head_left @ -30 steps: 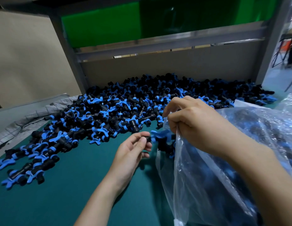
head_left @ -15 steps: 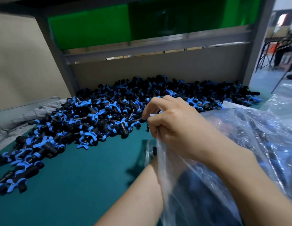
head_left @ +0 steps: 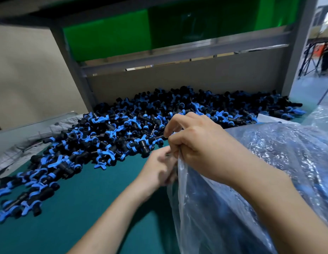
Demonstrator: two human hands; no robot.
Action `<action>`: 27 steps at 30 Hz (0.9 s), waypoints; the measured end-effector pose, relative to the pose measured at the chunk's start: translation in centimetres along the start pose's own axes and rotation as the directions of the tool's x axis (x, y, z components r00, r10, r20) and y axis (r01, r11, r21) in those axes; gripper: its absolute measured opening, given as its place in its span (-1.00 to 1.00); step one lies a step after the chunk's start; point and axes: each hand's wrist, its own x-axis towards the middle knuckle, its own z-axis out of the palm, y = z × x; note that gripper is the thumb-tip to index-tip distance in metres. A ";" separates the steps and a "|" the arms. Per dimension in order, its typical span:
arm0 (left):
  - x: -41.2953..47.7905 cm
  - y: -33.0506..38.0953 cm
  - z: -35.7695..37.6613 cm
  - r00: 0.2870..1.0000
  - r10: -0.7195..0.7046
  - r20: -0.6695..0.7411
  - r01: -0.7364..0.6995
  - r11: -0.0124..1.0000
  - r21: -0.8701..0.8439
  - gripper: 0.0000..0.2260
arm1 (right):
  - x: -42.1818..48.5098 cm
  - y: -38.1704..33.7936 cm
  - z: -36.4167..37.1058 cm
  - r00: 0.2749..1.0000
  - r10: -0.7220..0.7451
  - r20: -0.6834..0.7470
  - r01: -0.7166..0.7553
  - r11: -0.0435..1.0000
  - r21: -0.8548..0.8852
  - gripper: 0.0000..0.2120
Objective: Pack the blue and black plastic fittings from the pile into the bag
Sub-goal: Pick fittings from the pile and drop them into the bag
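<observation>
- Head view: the right hand point(head_left: 196, 149) sits at centre, its fingers curled down and clamped on the top edge of a clear, crinkled plastic bag point(head_left: 223, 208), holding that edge up off the table.
- The left hand point(head_left: 158, 168) is just below and to the left of the right one, at the bag's mouth. It is blurred, so I cannot tell whether its fingers grasp the film, hold a part, or hang loose.
- The two hands are close together, and both bare forearms reach in from the bottom of the frame.
- The bag spreads right and down beneath the right forearm. Dark and blue shapes show dimly through the film, so some parts already lie inside it.
- The blue and black plastic fittings point(head_left: 141, 129) are short black tube bodies with blue collars and blue wing-shaped handles. They are heaped in a wide pile that runs from the near left of the table to its back right corner. The nearest ones lie just beyond the right hand's knuckles.
- A dark teal table surface point(head_left: 77, 208) shows bare in front of the pile and under the left forearm.
- A rumpled grey checked cloth point(head_left: 27, 143) lies at the table's left edge, against the fringe of the pile.
- Behind the pile stands a beige back board point(head_left: 178, 79), held in a grey metal frame point(head_left: 73, 70), with a green panel point(head_left: 108, 33) above it.
- At the far right is more crinkled clear plastic sheet point(head_left: 321, 118), and beyond it a pale floor with black stand legs point(head_left: 310, 57).
</observation>
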 end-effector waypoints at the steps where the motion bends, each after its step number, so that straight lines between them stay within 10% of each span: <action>1: 0.2 -0.8 -0.7 0.997 -0.030 -0.074 0.031 0.999 0.026 -0.54 | 0.0 0.0 0.1 1.000 -0.002 0.004 0.002 1.000 -0.004 -0.77; 5: 2.8 -6.6 -4.8 0.928 -0.074 -0.364 0.212 0.911 0.354 -0.88 | -0.1 0.0 0.4 1.000 -0.022 0.019 0.023 0.999 -0.035 -0.72; 15: 6.6 -9.3 -5.8 0.887 -0.040 -0.459 0.425 0.459 0.780 -0.64 | -0.3 0.1 0.6 1.000 0.000 0.031 -0.001 1.000 0.022 -0.79; 27: 2.5 -10.9 -5.7 0.891 0.118 -0.439 0.094 0.897 0.432 -0.84 | -0.3 0.3 0.3 0.999 -0.008 0.037 0.007 1.000 0.018 -0.68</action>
